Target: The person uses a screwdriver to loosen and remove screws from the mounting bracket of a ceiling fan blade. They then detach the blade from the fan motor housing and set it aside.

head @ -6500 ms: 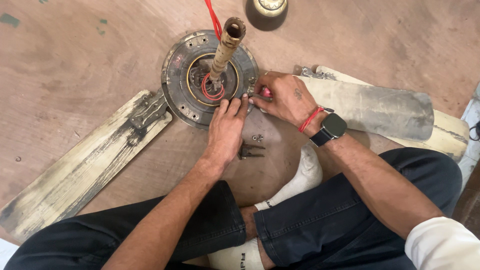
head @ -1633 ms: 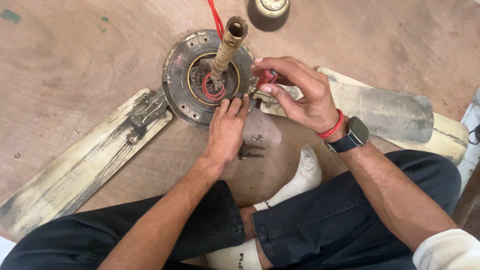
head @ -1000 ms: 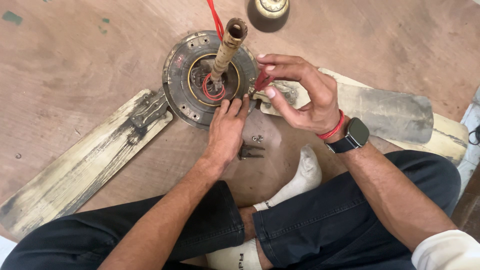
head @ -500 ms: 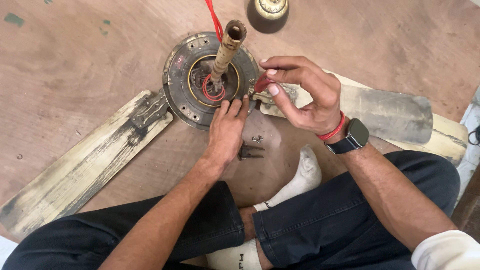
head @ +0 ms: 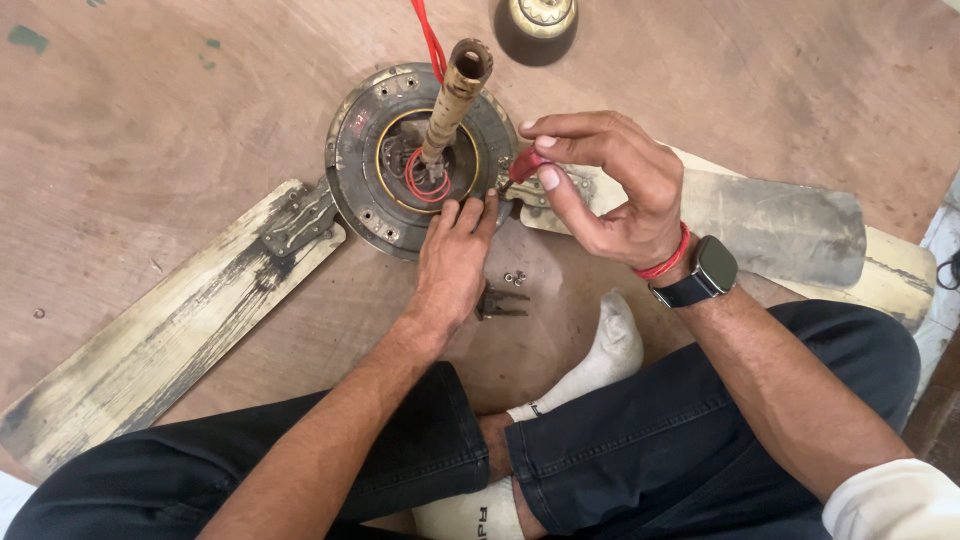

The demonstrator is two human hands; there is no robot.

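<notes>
While both hands work at its hub, a dismantled ceiling fan lies on the brown floor (head: 150, 120). One long worn blade (head: 150, 370) runs away to the left of the left hand's fingers, and a second blade (head: 780, 220) stretches off beyond the right hand's knuckles. Between them sits the round motor housing (head: 365, 170), its upright rod (head: 450, 110) and red wire (head: 430, 40) rising just ahead of the left fingertips. The left hand (head: 455, 265) lies flat, fingers together and extended, their tips pressed on the housing's near rim. The right hand (head: 615, 190) hovers just to the right of those fingertips, thumb and forefinger pinched on the red handle of a small screwdriver (head: 525, 165) whose tip points down at the blade bracket beside the rim. Behind the left hand's heel lie a small metal bracket (head: 500, 302) and a few loose screws (head: 515, 277). A black wristwatch (head: 705, 272) and red thread band sit on the right wrist.
</notes>
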